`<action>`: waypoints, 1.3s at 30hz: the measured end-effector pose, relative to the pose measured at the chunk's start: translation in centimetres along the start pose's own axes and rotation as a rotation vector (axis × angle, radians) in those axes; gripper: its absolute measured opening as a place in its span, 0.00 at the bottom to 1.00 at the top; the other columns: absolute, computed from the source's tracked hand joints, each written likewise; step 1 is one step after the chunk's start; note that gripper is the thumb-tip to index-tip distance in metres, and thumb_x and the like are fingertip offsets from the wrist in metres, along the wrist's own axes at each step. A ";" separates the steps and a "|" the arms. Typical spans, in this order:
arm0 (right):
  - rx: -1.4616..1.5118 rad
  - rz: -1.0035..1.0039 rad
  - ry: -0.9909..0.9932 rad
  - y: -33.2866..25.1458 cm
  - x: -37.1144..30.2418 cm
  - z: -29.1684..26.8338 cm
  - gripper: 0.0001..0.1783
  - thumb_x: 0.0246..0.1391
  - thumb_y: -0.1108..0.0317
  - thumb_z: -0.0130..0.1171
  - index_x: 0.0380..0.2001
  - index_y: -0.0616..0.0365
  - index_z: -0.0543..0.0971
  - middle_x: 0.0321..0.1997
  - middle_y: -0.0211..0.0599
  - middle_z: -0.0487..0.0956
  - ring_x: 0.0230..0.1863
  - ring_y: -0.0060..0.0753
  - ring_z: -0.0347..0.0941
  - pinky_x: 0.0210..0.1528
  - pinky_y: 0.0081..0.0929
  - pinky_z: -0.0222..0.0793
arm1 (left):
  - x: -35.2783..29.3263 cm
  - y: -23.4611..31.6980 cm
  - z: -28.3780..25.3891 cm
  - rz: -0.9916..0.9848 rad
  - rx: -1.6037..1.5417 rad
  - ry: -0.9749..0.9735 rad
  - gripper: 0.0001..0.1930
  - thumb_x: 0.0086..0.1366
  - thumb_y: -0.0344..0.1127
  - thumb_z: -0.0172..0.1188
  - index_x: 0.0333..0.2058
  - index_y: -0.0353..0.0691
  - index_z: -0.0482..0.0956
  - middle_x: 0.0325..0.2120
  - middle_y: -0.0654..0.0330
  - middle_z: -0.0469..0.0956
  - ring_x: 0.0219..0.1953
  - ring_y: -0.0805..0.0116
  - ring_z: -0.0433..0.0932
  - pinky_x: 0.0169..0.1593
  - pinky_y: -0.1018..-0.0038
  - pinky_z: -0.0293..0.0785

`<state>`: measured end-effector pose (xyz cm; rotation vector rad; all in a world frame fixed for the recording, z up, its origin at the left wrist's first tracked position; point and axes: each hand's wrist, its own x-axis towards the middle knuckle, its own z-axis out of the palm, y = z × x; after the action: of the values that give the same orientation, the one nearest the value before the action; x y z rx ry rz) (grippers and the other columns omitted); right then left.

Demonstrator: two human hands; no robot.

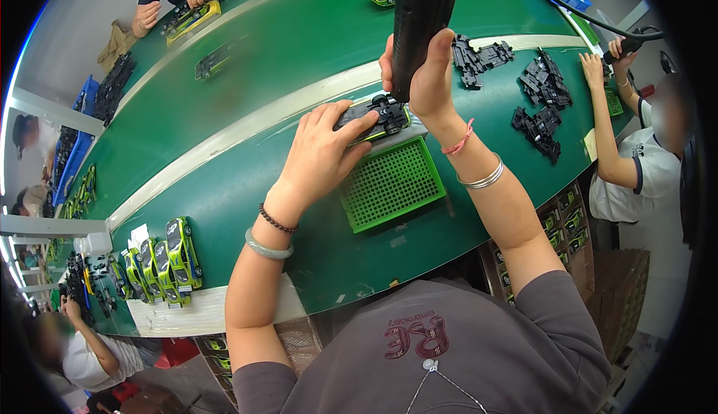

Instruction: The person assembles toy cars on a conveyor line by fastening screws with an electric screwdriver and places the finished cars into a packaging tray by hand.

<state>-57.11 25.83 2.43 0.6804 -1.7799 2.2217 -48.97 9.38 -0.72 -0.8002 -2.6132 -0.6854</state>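
Note:
My left hand [320,148] presses an upturned toy car [390,117] onto the bench, fingers spread over its black underside. Lime-green body shows along the car's edge, and the wheels point up. In my right hand [431,77] is a black electric screwdriver [424,6], held upright with the fingers wrapped round its lower barrel. Its lower end is at the car's right end, by the wheels; whether the tip touches a screw is hidden. Just below the car lies a green perforated basket [404,217].
Black toy car chassis parts [544,83] lie in loose piles to the right. Several green toy cars [179,253] stand at the left. Another car [212,61] lies on the green belt [277,47]. Co-workers sit across, at the right [636,152] and lower left.

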 end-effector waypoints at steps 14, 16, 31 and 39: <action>0.331 0.081 0.026 -4.4 -8.7 -2.8 0.59 0.24 0.09 0.20 0.29 0.60 0.66 0.18 0.37 0.70 0.17 0.29 0.66 0.22 0.26 0.65 | -0.1 -0.2 0.1 0.012 0.016 0.031 0.21 0.54 0.37 0.61 0.48 0.51 0.73 0.45 0.50 0.70 0.47 0.51 0.69 0.50 0.61 0.65; 0.274 0.012 0.106 -3.8 -9.7 -3.2 0.58 0.31 0.12 0.18 0.26 0.65 0.67 0.16 0.41 0.69 0.16 0.30 0.67 0.19 0.23 0.66 | 0.0 -0.1 0.1 0.016 0.007 0.035 0.21 0.54 0.36 0.61 0.48 0.51 0.73 0.45 0.49 0.70 0.47 0.51 0.69 0.50 0.61 0.65; 0.228 0.094 0.107 -2.6 -10.7 -3.1 0.57 0.27 0.11 0.19 0.27 0.59 0.65 0.16 0.37 0.69 0.16 0.28 0.65 0.21 0.24 0.65 | 0.0 0.0 0.0 0.013 0.002 0.034 0.21 0.53 0.35 0.61 0.48 0.50 0.73 0.45 0.49 0.70 0.46 0.50 0.70 0.49 0.60 0.66; 0.222 0.144 0.140 -2.1 -10.7 -2.5 0.56 0.29 0.12 0.22 0.28 0.60 0.65 0.15 0.37 0.68 0.16 0.29 0.66 0.20 0.25 0.65 | -0.2 -0.1 -0.1 0.023 0.014 0.033 0.22 0.54 0.36 0.62 0.49 0.50 0.72 0.47 0.48 0.69 0.47 0.49 0.69 0.50 0.60 0.66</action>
<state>-47.37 30.02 -1.29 0.4351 -1.5764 2.5209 -48.90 9.18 -0.74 -0.8066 -2.5726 -0.6669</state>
